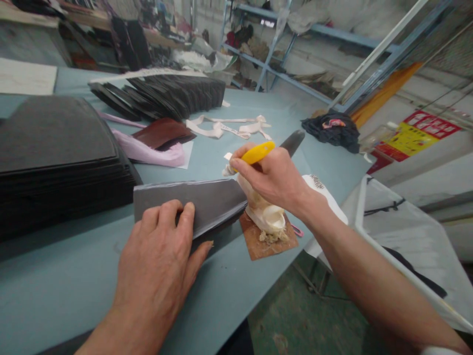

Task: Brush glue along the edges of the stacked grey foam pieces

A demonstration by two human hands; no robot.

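My left hand (pixel 158 256) lies flat, fingers spread, pressing down a grey wedge-shaped sheet (pixel 207 199) on the blue table (pixel 55 291). My right hand (pixel 271 177) is closed around a yellow-handled tool (pixel 257 153), whose tip meets the sheet's far corner. Under that hand sits a white glue pot (pixel 268 217), crusted with dried glue, on a brown leather scrap (pixel 266 241). A dark rounded piece (pixel 293 140) pokes out beyond the yellow handle.
A tall stack of black sheets (pixel 55 158) stands at the left. Fanned black pieces (pixel 162 96) lie at the back, with a brown piece (pixel 162 132), pink cloth (pixel 148 153), white ribbon (pixel 229 126) and a dark bundle (pixel 332 129). The table's edge runs by my right arm.
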